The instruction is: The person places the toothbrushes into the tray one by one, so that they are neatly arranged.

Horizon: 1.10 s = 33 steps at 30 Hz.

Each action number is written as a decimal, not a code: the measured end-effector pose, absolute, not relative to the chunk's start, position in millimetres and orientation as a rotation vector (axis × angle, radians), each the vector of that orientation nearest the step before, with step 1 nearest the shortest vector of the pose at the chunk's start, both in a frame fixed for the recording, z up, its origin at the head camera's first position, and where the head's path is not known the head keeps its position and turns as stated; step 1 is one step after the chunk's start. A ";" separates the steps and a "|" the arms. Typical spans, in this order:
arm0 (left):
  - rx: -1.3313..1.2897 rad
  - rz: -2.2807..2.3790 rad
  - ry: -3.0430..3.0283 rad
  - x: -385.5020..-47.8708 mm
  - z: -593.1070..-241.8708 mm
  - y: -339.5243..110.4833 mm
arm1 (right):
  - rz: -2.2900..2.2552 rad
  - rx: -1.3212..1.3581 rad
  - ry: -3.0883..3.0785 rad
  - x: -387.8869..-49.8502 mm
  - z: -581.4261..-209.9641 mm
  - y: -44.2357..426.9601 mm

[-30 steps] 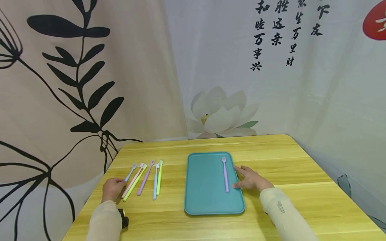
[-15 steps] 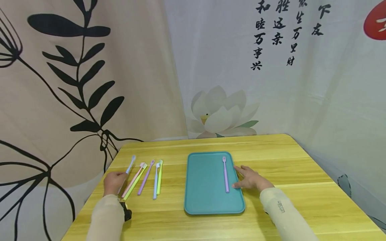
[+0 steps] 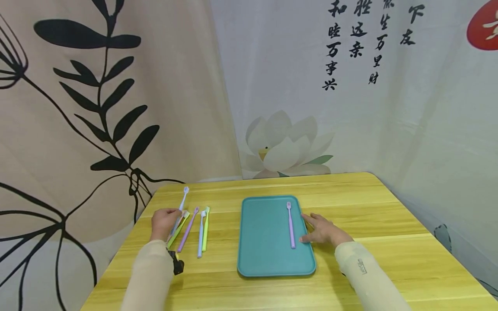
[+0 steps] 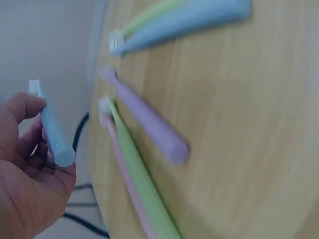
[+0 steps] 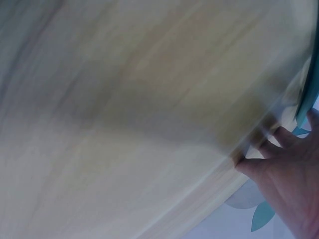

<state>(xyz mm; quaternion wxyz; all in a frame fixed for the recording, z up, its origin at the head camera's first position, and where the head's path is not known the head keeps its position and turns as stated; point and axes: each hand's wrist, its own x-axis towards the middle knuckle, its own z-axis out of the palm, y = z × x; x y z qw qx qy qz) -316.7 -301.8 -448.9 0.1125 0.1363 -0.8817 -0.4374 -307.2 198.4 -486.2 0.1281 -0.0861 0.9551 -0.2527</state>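
Note:
The left hand (image 3: 164, 222) pinches a light blue toothbrush (image 4: 56, 132) between thumb and fingers, lifted above the table at the left. Beneath and beside it lie a pink toothbrush (image 4: 128, 181) and a green one (image 4: 144, 186), crossing near their heads. A purple toothbrush (image 3: 188, 230) lies to their right, then a blue one (image 3: 200, 235) beside another green one (image 3: 206, 229). The right hand (image 3: 324, 231) rests with spread fingers at the right rim of a teal tray (image 3: 260, 237). Inside the tray, near that hand, lies a purple toothbrush (image 3: 291, 226).
The wooden table (image 3: 350, 194) reaches back to a curtain (image 3: 186, 86) printed with dark plants, a pale lotus and black characters. A dark device is strapped at the left wrist.
The left hand has raised the light blue toothbrush off the table and moved right and away, over the pink one. The right hand and the tray have stayed in place.

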 end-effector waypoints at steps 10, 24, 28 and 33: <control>0.368 -1.482 -2.515 -332.9 -444.2 -249.3 | -0.720 -0.266 2.783 -308.4 -490.5 197.1; 0.278 -1.732 -2.466 -339.2 -439.7 -177.5 | -0.728 -0.297 2.780 -305.0 -488.8 196.2; 0.232 -1.786 -2.435 -343.1 -436.0 -156.1 | -0.729 -0.297 2.793 -305.9 -484.7 196.4; 0.262 -1.827 -2.412 -343.8 -434.8 -133.6 | -0.725 -0.306 2.788 -306.9 -481.5 198.2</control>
